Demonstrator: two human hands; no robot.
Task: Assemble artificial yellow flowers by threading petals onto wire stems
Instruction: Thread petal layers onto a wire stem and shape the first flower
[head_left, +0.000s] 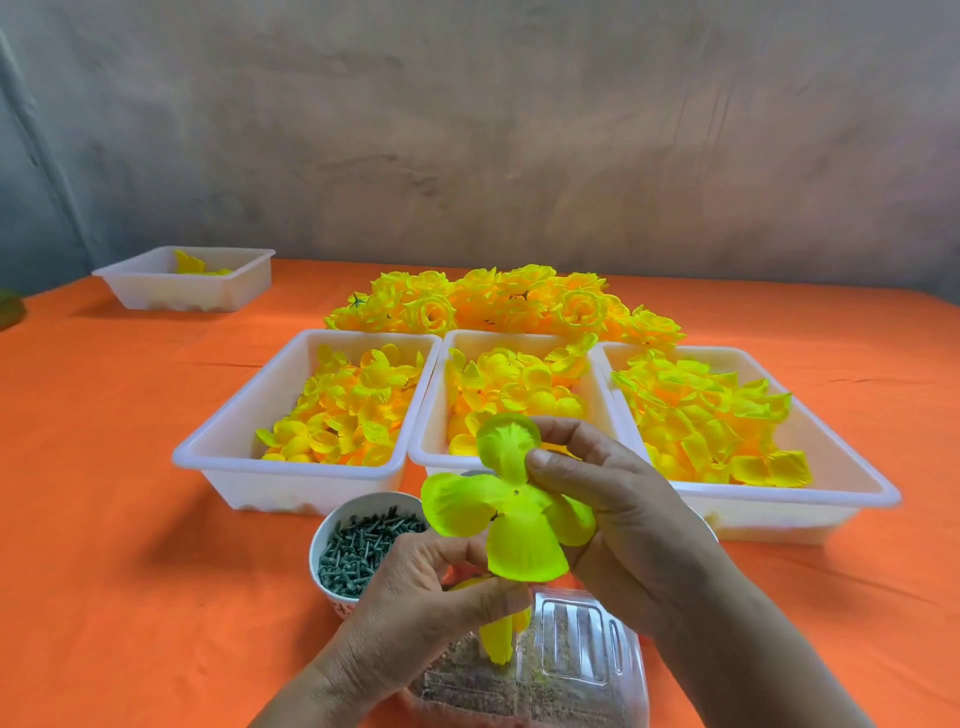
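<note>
A yellow petal piece (514, 519) is held up just in front of the middle tray (432, 415). The right hand (623, 509) pinches its top lobe; the left hand (415, 597) pinches it from below.

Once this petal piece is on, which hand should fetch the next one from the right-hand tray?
Right. The right hand lies just in front of that tray, pinching only the petal piece. The left hand grips the part-built flower low, beside the bowl.
</note>
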